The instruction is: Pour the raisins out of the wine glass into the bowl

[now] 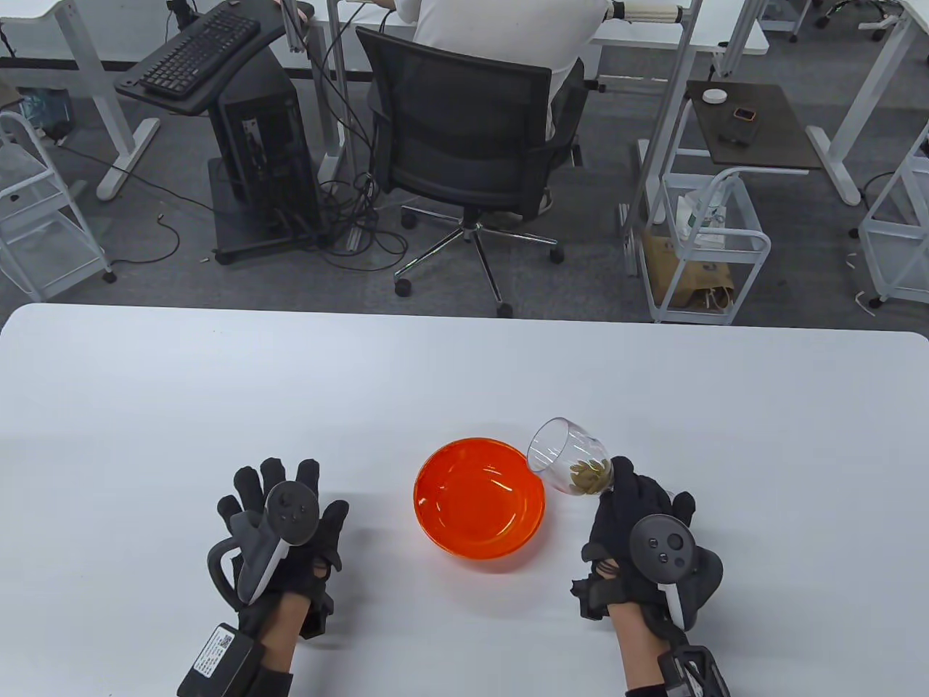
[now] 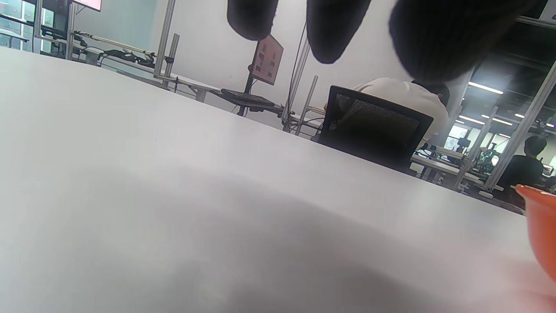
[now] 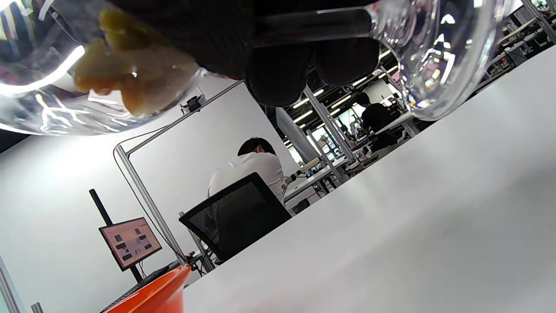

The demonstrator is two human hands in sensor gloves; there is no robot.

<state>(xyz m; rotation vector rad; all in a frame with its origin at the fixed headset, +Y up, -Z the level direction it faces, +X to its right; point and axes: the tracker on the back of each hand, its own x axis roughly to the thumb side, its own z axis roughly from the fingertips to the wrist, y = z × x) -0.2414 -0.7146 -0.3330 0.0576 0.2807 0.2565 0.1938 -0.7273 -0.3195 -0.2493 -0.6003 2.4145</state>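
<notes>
A: What is seen on the big white table (image 1: 218, 377)?

B: An orange bowl (image 1: 480, 497) is seen near the front edge, about in the middle. No raisins can be seen in it yet.

A: Where is the wine glass (image 1: 570, 456)?

B: It is held up just to the right of the bowl, near the front edge too. It is tipped over, with its open mouth pointed up and left, toward the bowl's right rim. The rim of the glass is seen right by the rim of the bowl. Whether they touch cannot be told.

A: What is it held by?

B: It is gripped by the right hand (image 1: 639, 537). The fingers are wrapped around the stem, as is shown in the right wrist view, with the round foot of the glass on the far side of the fingers.

A: And the left hand (image 1: 279, 526)?

B: It is laid flat on the table, left of the bowl, with fingers spread. Nothing is held in it.

A: Where are the raisins (image 1: 589, 475)?

B: They are piled in the low side of the glass, close to the gripping fingers. None are seen spilling out.

A: What matters for the pour?

B: The glass lies long-ways from the right hand toward the bowl. So it looks like the mouth must be brought over the bowl and tipped lower, so the raisins can slide out.
</notes>
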